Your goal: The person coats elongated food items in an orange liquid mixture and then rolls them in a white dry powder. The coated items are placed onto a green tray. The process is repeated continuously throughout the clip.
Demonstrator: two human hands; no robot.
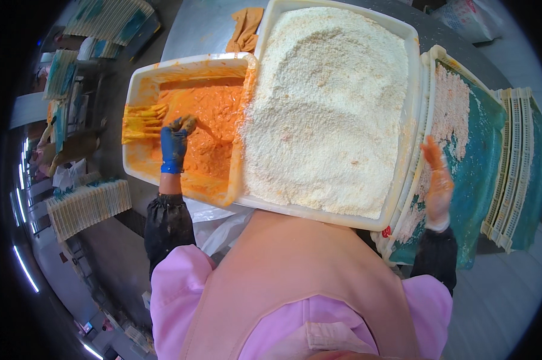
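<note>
My left hand (175, 141), in a blue glove with batter-smeared fingers, is over a white plastic tub (138, 157) of wet orange batter (208, 103). Its fingers curl inward; whether they hold something is hidden. Right of the tub, a larger white tub (412, 54) is heaped with pale breadcrumbs (329, 112). My right hand (437, 189), in a thin clear glove coated orange at the fingers, hovers with fingers extended above a plastic tray (428, 103). Pinkish crumb-coated pieces (451, 103) lie in rows on the tray's green liner (473, 193).
A yellow fingered item (142, 123), perhaps a rubber glove, drapes over the batter tub's left rim. Behind lies a brown cloth (245, 29) on the metal table (199, 27). More trays (509, 166) stand at right. Stacked trays (90, 207) and a white sack (469, 18) are farther off.
</note>
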